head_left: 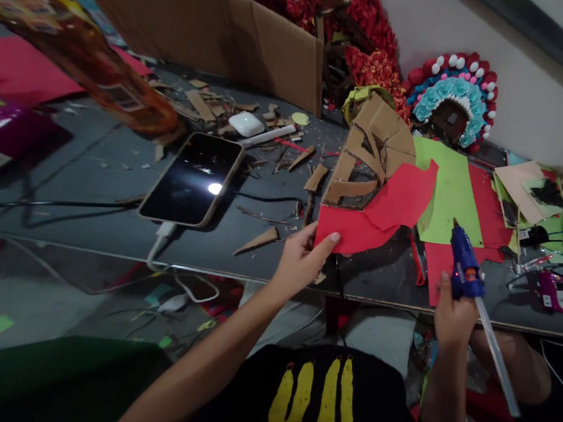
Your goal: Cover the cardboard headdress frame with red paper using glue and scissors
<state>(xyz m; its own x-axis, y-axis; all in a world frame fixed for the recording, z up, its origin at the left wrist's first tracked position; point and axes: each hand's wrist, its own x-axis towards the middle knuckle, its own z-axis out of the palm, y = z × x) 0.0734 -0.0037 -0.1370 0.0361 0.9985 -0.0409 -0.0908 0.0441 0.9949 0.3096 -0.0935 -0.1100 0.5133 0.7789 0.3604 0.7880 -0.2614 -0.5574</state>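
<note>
My left hand (305,259) pinches the lower left edge of a piece of red paper (354,232) between thumb and fingers. This paper lies against a cut-out cardboard shape (355,152) with curved strips and openings; whether the two are stuck together I cannot tell. In my right hand (455,316) is a blue hot glue gun (466,264), its nozzle pointing up and away over the green paper (448,181). A long clear glue stick (500,361) sticks out of its back. Red-handled scissors (418,259), partly hidden, lie between the hands.
A phone (193,178) on a white charging cable (157,245) lies left, near a tilted bottle (99,74) and purple packet (2,135). Cardboard scraps (258,239) litter the dark table. Behind stand a cardboard panel (220,27) and a flowered headdress (454,98). Another person's leg (517,363) shows at right.
</note>
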